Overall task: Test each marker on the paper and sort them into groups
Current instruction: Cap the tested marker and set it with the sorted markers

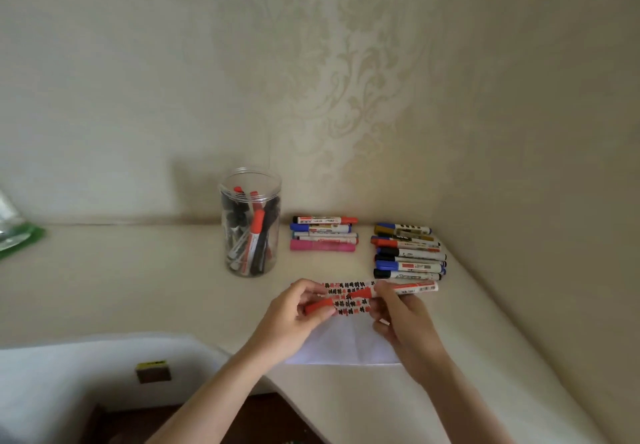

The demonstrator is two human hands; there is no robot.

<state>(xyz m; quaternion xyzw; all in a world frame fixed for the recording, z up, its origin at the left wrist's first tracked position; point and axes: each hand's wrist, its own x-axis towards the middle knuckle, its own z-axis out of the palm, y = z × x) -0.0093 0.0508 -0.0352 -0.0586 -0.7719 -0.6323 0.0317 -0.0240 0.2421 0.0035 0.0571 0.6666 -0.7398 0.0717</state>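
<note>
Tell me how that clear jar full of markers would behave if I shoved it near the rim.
The clear jar is tall and fairly narrow, so a high push would probably tip it. The markers inside lean loosely; they would likely rattle and shift. Its smooth wall may be slippery.

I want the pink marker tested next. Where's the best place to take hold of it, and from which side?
Likely best: pinch the pink marker around its mid-barrel, coming from above and the near side. It lies flat, left to right, at the front edge of the left pile, so its near side is free while other markers crowd its far side.
</note>
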